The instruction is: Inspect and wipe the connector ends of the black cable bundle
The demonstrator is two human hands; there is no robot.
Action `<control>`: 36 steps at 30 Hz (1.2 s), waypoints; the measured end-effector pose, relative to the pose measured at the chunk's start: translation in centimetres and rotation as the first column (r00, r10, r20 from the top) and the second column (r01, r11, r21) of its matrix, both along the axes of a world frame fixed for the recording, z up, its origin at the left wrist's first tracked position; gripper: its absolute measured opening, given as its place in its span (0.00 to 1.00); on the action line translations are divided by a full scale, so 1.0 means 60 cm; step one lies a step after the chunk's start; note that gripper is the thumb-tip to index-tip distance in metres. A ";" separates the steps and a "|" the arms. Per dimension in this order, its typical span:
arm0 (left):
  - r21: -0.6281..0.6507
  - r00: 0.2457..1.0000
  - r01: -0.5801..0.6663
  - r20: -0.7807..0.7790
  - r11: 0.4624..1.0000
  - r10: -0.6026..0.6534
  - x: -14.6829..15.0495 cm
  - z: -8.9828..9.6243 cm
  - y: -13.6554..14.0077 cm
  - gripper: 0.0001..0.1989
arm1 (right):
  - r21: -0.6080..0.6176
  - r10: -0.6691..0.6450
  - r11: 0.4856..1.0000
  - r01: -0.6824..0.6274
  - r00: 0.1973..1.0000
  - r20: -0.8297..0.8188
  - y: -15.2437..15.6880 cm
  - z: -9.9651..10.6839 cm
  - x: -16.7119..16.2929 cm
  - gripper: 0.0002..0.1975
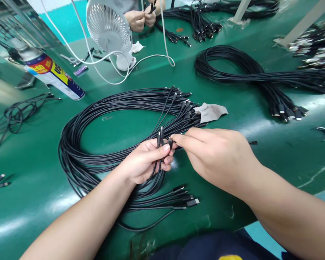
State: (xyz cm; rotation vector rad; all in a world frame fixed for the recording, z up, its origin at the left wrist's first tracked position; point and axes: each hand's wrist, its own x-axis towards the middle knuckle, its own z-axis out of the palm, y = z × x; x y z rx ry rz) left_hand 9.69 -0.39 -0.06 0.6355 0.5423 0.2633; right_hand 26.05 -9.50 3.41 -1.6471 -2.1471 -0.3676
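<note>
My left hand (148,159) is closed around several black cables, their connectors (161,133) standing up between thumb and fingers. My right hand (216,155) is pinched at the tip of one connector (170,143) in the left hand; its thumb and whatever it pinches are hidden. Under and behind both hands lies a large looped bundle of black cables (78,133) on the green table (119,130). Loose cable ends with metal plugs (192,203) point right, below my left hand. A grey cloth scrap (211,112) rests by the bundle's far ends.
A spray can (52,72) and a white fan (108,29) with trailing white cord stand at the back left. Another cable bundle (230,66) lies at the right. Across the table, another person's hands (139,18) hold black cable ends. Loose cables (18,113) lie at left.
</note>
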 end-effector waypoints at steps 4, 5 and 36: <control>0.009 1.000 -0.008 -0.007 1.000 0.009 0.001 0.000 0.000 0.09 | 0.013 -0.012 1.000 0.012 1.000 0.008 0.001 -0.002 -0.002 0.15; 0.008 1.000 -0.011 -0.006 1.000 0.011 0.001 0.000 0.000 0.10 | 0.020 -0.012 1.000 0.011 1.000 0.007 0.002 -0.003 -0.003 0.15; -0.015 1.000 0.001 0.016 1.000 -0.001 0.002 -0.006 0.000 0.11 | 0.022 -0.009 1.000 0.009 1.000 0.001 0.004 -0.007 -0.007 0.14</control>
